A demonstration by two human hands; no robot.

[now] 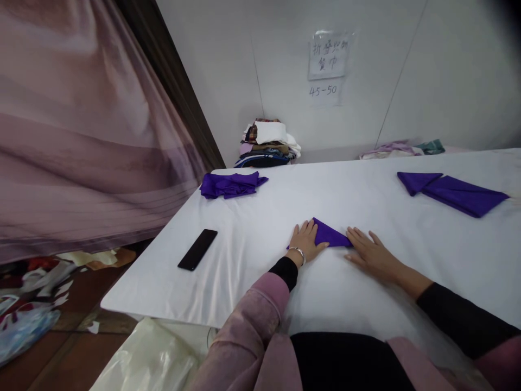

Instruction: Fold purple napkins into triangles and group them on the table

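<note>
A purple cloth napkin (329, 235), folded into a triangle, lies on the white-covered table (260, 217) in front of me. My left hand (305, 241) rests flat on its left part, fingers spread, covering that side. At the napkin's right tip is my right hand (371, 254), palm down with the fingers stretched out and the fingertips touching the cloth. Further back on the right lie folded purple napkins (464, 195). A loose heap of purple cloth (232, 184) sits at the table's far left.
A black phone (198, 250) lies on the table's left side. Behind the table are a stack of folded clothes (268, 144) and more fabric (401, 149). A pink curtain (89, 125) hangs at the left, and a pale plastic bag (148, 355) stands below the front edge.
</note>
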